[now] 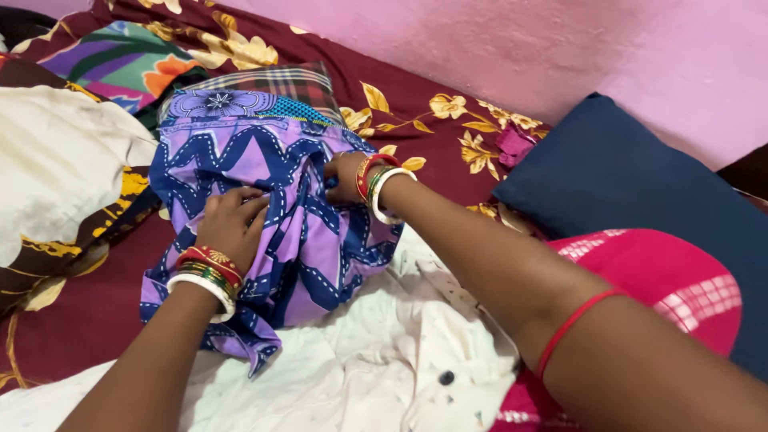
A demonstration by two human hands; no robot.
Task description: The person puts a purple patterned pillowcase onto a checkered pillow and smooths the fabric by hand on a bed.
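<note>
A purple cloth with a blue zigzag pattern (312, 240) lies crumpled on a maroon flowered bedsheet (416, 104). My left hand (232, 224) presses down on the cloth's left side with the fingers curled into its folds. My right hand (346, 178) grips the cloth's upper right edge. Both wrists wear red, green and white bangles. A red thread circles my right upper arm.
A white buttoned garment (384, 360) lies under my arms near the front. A dark blue pillow (632, 184) sits at the right, with pink checked fabric (680, 272) beside it. Folded checked and colourful cloths (272, 84) are stacked behind the purple one; a cream cloth (56, 160) lies left.
</note>
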